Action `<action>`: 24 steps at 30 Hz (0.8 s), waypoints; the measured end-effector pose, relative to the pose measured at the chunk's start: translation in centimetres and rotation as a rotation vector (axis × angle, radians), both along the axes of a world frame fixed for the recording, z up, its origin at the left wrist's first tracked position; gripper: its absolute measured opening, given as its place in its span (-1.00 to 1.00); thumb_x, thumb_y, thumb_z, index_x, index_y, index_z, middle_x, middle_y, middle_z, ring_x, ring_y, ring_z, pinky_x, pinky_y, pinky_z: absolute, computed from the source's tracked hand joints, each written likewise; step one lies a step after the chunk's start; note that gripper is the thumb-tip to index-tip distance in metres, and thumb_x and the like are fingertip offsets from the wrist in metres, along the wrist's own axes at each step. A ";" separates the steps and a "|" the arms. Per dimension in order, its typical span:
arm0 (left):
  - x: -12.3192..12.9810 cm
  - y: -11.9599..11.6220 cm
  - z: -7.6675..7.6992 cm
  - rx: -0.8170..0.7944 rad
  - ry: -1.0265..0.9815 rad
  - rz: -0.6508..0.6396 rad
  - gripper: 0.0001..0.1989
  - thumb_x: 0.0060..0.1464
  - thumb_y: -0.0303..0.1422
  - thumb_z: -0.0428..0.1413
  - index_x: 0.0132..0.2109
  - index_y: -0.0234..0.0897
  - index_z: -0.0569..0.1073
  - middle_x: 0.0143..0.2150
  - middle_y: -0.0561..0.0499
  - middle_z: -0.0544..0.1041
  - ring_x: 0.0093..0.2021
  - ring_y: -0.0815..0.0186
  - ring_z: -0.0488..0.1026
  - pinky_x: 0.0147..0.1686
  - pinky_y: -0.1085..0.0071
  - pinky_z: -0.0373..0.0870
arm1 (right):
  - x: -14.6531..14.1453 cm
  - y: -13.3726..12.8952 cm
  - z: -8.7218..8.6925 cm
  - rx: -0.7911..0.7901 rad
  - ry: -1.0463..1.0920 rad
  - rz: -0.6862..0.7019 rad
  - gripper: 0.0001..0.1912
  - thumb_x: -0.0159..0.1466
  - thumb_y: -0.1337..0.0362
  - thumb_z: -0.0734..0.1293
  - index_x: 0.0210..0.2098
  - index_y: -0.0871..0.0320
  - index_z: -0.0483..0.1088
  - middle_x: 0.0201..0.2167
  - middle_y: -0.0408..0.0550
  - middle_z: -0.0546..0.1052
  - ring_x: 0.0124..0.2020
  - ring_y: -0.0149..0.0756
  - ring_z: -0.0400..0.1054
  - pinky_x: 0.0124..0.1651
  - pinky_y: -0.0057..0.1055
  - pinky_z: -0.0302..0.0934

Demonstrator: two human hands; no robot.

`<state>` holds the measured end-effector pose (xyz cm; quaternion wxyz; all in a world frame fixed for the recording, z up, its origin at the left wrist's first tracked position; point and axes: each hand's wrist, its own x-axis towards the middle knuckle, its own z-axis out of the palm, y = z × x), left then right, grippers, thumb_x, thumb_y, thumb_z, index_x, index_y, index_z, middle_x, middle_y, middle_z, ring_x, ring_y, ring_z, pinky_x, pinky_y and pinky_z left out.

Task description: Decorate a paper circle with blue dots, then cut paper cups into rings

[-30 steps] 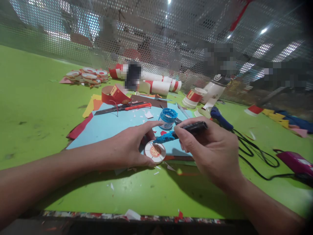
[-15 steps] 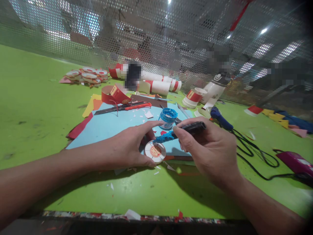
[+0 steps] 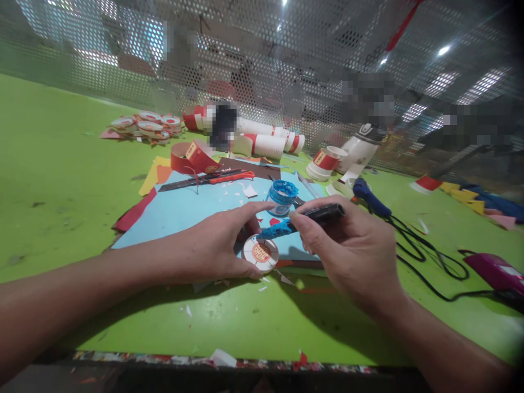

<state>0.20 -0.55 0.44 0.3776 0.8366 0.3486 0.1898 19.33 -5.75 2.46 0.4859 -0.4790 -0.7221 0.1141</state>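
A small round white disc [image 3: 268, 263] with an orange-red emblem and thin dark lines is gripped at its left edge by my left hand [image 3: 216, 240]. My left index finger reaches over toward an open jar of blue paint [image 3: 279, 206]. Between the thumb and fingers of my right hand [image 3: 360, 251] is a black marker [image 3: 321, 215], its front part coated in thick blue paint. The marker's tip meets the disc near its upper edge, where a small blue spot shows. Light blue paper [image 3: 164, 218] lies beneath and behind the disc.
Behind the jar lie orange-handled scissors [image 3: 231, 176] and a red paper band [image 3: 194, 157]. Paper cups [image 3: 266, 146] and stacked discs [image 3: 149, 128] stand farther back. To the right are a blue-handled tool [image 3: 372, 197], its black cord, and a magenta device [image 3: 493, 273].
Almost nothing differs. Both hands, the disc and the marker keep their places; the whole view has shifted very slightly.
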 end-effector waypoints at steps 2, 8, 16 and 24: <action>0.0 0.0 0.0 0.005 -0.004 0.000 -0.11 -0.12 -0.35 0.33 0.33 -0.13 0.14 -0.27 0.09 0.44 -0.35 0.31 0.42 -0.38 0.42 0.34 | 0.0 0.0 0.0 0.005 -0.007 -0.012 -0.90 0.25 0.30 0.40 -0.37 0.19 0.44 -0.60 -0.30 0.38 -0.62 -0.56 0.19 -0.55 -0.56 0.13; -0.1 0.0 -0.3 0.005 -0.009 -0.006 -0.10 -0.14 -0.35 0.32 0.33 -0.11 0.13 -0.26 0.08 0.46 -0.32 0.28 0.43 -0.34 0.39 0.35 | 0.1 -0.1 -0.2 0.014 -0.011 -0.034 -0.91 0.25 0.30 0.41 -0.37 0.17 0.45 -0.59 -0.28 0.40 -0.61 -0.53 0.21 -0.51 -0.52 0.17; -0.2 0.0 -0.2 0.009 0.010 0.005 -0.12 -0.10 -0.28 0.31 0.34 -0.10 0.11 -0.21 0.07 0.44 -0.31 0.29 0.42 -0.32 0.38 0.35 | -0.1 -0.4 0.2 0.031 0.114 -0.062 -0.92 0.23 0.30 0.42 -0.37 0.13 0.44 -0.57 -0.24 0.44 -0.64 -0.51 0.21 -0.58 -0.49 0.15; 0.0 -0.1 -0.4 0.033 -0.002 0.003 -0.17 -0.10 -0.32 0.31 0.30 -0.17 0.16 -0.27 0.09 0.45 -0.32 0.29 0.42 -0.33 0.39 0.34 | 0.0 -0.1 0.1 0.011 0.057 -0.041 -0.89 0.24 0.30 0.41 -0.39 0.17 0.44 -0.52 -0.21 0.47 -0.59 -0.51 0.25 -0.54 -0.50 0.18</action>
